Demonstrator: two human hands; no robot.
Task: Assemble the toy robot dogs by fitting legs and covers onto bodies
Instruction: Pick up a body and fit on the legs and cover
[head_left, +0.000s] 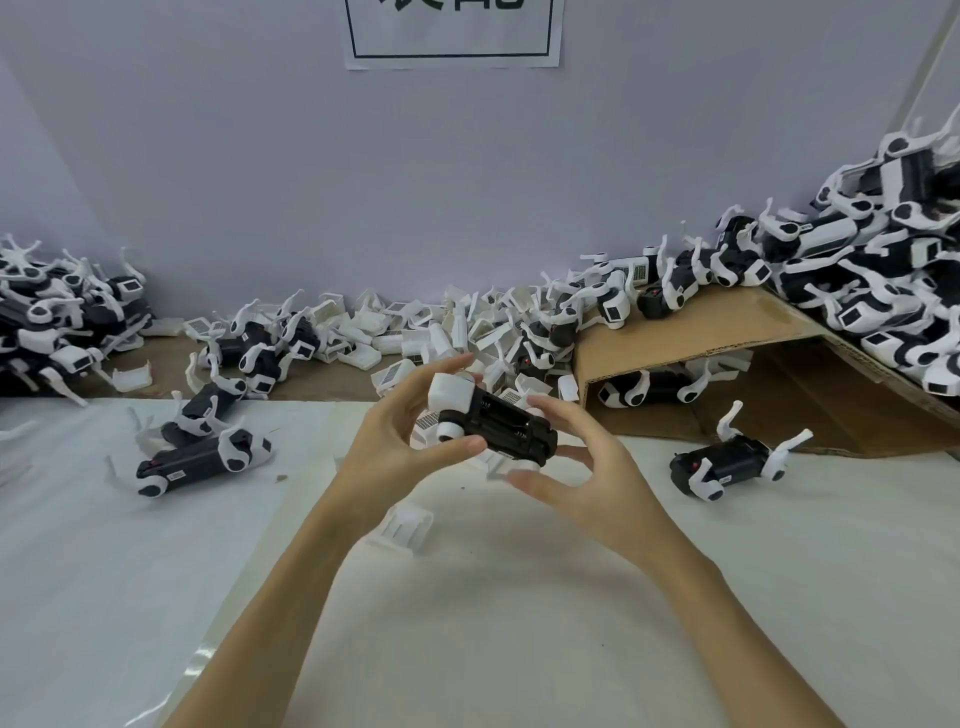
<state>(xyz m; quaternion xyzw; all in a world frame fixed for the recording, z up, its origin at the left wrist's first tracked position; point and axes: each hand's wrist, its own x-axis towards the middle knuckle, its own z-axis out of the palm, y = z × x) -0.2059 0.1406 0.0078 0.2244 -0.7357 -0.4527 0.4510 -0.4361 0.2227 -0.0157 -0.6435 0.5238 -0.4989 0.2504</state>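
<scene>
A black toy dog body with a white cover at its left end is held above the table in the middle of the view. My left hand grips its left end, thumb below and fingers behind the white cover. My right hand curls around the right end, thumb underneath and fingers on the far side. A loose white cover lies on the table just below my left wrist.
Dogs with legs lie at left and right. A heap of white covers runs along the wall. Piles of dogs sit far left and upper right on a cardboard sheet.
</scene>
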